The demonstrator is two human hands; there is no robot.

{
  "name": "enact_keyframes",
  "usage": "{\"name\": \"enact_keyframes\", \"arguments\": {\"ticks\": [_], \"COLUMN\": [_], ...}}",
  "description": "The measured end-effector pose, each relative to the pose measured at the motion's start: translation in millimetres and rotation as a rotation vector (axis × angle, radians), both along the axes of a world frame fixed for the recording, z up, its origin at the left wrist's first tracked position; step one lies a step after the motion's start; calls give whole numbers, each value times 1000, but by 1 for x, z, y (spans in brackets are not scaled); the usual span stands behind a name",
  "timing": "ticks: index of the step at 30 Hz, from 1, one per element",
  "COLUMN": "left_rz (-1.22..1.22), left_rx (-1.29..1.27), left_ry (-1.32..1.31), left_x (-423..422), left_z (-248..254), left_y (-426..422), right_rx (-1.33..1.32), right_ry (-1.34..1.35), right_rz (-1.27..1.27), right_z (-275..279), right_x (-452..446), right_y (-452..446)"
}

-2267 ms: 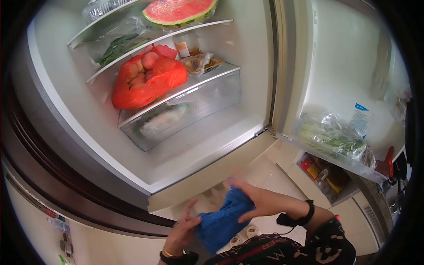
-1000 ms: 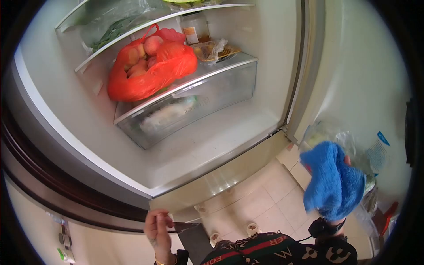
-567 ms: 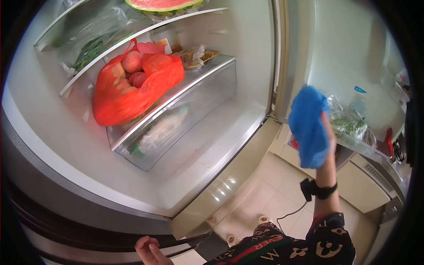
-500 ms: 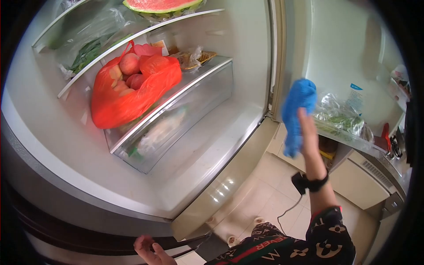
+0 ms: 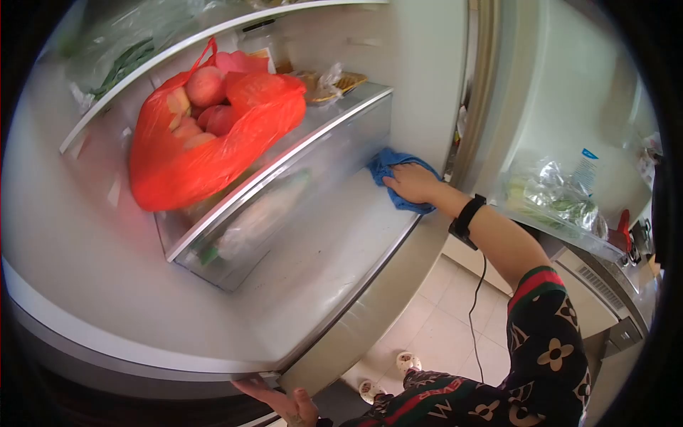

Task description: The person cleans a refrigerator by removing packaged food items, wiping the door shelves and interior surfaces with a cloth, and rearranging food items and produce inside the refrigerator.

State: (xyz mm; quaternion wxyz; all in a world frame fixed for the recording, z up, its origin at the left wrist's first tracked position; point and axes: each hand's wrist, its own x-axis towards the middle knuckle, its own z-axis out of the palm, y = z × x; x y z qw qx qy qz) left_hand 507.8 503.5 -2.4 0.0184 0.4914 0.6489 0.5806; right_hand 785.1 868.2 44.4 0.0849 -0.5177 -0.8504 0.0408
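Note:
My right hand (image 5: 411, 181) presses a crumpled blue cloth (image 5: 404, 206) onto the white fridge floor (image 5: 313, 256), in the corner by the right inner wall. Its fingers are bent over the cloth, and parts of them are hidden in the folds. Low in the view, my left hand (image 5: 284, 406) is beside the fridge's front lower edge, fingers spread and nothing in them. Left of the cloth is a clear drawer (image 5: 284, 213) with a wrapped pale item inside.
A red plastic bag (image 5: 213, 164) of peaches sits above the drawer, near a jar and a small basket (image 5: 348, 83). Bagged greens (image 5: 128, 67) lie on the shelf above. At right, the open door's bin (image 5: 569, 231) holds bagged vegetables. A cable (image 5: 475, 313) hangs from my right wrist.
My right hand has brought the blue cloth from in front of the open door down and left onto the fridge floor. My left hand has moved slightly right and its fingers have opened out.

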Motion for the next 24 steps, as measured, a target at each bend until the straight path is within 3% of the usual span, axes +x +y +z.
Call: {"name": "enact_keyframes", "arguments": {"ticks": [5,6,13,19,24], "left_rz": [-17,-37,-189,-197,-138], "left_rx": [-43,-24,135,65,36], "left_ry": [-98,-94,-199,-256,-207], "left_x": [-3,-5,-5,-4,-3], "left_z": [-6,-9,-4,6,7], "left_y": [-6,-6,-6,-6,-9], "right_rx": [58,-7,120,-109,-104], "right_ry": [-148,-80,-6,57,78], "right_rz": [75,-31,411,646,776], "right_z": [0,-6,-10,-2,-3], "right_x": [-9,-16,-129,-218,-233], "right_y": [-5,-6,-92,-148,-153]}}
